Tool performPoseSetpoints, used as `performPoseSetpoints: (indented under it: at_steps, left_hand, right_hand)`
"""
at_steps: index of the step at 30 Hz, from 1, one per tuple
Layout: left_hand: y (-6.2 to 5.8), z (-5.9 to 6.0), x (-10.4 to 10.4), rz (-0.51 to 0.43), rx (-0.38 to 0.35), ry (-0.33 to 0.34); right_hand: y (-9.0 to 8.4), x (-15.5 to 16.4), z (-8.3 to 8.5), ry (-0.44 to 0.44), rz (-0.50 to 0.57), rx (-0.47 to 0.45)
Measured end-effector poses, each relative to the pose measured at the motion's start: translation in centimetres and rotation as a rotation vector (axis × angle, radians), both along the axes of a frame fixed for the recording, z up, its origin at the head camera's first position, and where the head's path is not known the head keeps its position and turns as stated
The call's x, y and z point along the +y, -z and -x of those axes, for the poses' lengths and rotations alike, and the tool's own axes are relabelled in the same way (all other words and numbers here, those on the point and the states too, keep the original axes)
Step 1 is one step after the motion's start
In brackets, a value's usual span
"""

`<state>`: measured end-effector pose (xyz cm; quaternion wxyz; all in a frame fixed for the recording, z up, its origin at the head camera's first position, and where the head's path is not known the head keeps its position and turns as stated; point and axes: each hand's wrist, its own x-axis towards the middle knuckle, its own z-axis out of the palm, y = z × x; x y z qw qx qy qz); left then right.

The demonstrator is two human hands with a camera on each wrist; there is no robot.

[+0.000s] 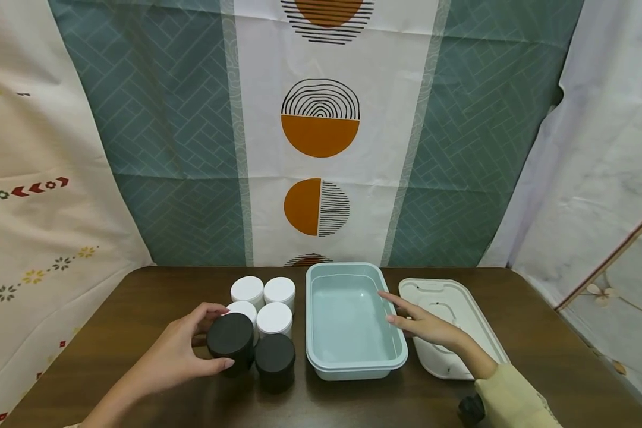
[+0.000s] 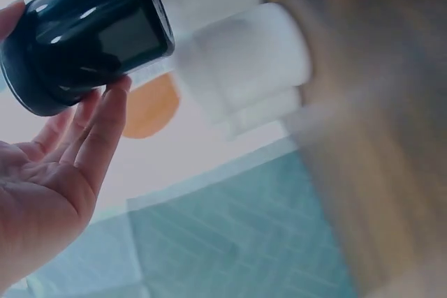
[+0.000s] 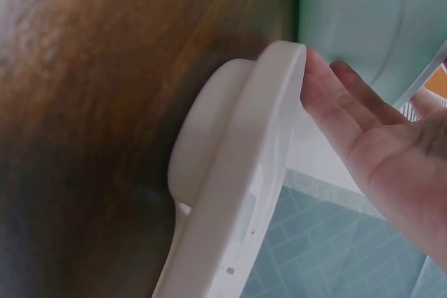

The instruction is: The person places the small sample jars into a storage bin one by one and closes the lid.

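Your left hand [image 1: 184, 351] grips the unlabelled black jar [image 1: 231, 339] beside four white jars [image 1: 262, 300]. Your right hand [image 1: 425, 324], fingers straight, seems to touch the blue tub's [image 1: 353, 362] right rim, over the white lid [image 1: 462, 306].

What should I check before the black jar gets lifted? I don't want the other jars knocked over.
1. Left hand grips black jar: ok, fingers curl round it.
2. Jar clear of neighbours: not ok, second black jar and white jars crowd it.
3. Bin empty: ok.
4. Right hand steadies the bin: ok, straight fingers at its rim.
5. Lid out of the way: ok, right of the bin.
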<state>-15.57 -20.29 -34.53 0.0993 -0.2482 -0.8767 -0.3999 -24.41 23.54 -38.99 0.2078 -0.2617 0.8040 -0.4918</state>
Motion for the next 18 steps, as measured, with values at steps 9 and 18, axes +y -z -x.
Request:
performPoseSetpoints:
  at_steps: [9,18]
  left_hand:
    - [-3.1,0.7,2.4,-0.058,0.025,0.035]
    - [-3.4,1.8,6.9,-0.114,0.023,0.078]
  right_hand:
    - [0.1,0.2,0.0,0.043,0.026,-0.027]
    - [0.0,0.0,0.4,0.043,0.038,-0.065]
